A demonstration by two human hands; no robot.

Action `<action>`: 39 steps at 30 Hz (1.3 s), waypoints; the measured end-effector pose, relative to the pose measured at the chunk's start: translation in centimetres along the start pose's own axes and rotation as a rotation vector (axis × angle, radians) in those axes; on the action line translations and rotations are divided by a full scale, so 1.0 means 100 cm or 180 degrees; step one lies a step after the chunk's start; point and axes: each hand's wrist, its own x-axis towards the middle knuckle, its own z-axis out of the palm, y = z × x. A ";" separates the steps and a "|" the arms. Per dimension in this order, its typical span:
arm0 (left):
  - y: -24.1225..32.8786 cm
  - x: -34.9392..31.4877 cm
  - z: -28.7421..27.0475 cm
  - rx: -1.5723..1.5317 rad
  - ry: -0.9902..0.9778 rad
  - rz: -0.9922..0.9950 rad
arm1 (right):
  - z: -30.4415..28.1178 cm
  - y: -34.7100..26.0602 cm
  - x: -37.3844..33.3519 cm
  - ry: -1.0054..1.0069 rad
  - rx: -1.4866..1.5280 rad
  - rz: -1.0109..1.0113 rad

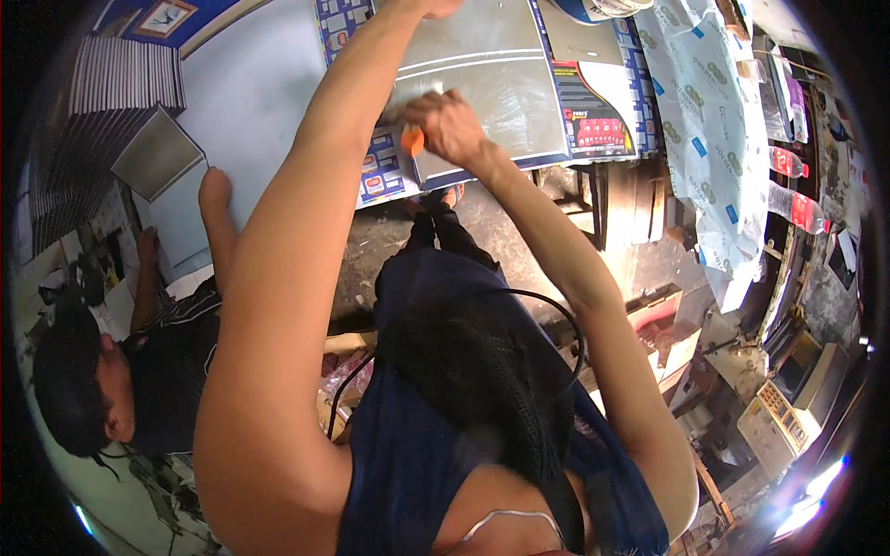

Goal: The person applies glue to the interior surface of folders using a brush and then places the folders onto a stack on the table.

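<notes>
A flat grey panel (510,102) with pale lines and a shiny, streaked surface lies on the worktable in front of me. My right hand (447,128) is closed at the panel's near left part, its fingers curled round a tool with an orange end (413,141). Most of that tool is hidden, so its kind does not show. Beyond it, my left arm stretches over the panel's left side. Only part of my left hand (443,7) shows at the top edge of the view, and its fingers are cut off.
Printed blue sheets (375,171) cover the table under the panel. A white bucket (593,9) stands at the far right. Patterned wrapping (700,139) hangs on the right, near plastic bottles (797,208). At left, a co-worker holds a small framed panel (158,153) beside stacked panels (125,74).
</notes>
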 end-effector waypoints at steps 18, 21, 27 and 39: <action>0.003 -0.236 0.155 -0.1367 0.2543 0.0871 | -0.132 -0.001 -0.193 0.2102 0.2523 0.3402; 0.031 -0.289 0.184 -0.1030 0.1543 0.0469 | -0.077 -0.001 -0.171 0.2091 0.1541 0.2764; 0.045 -0.305 0.200 -0.0388 0.0869 0.0201 | -0.029 -0.025 -0.132 0.1450 0.1284 0.2921; 0.041 -0.305 0.200 -0.0286 0.0658 0.0422 | -0.064 0.012 -0.131 0.2823 0.1470 0.2738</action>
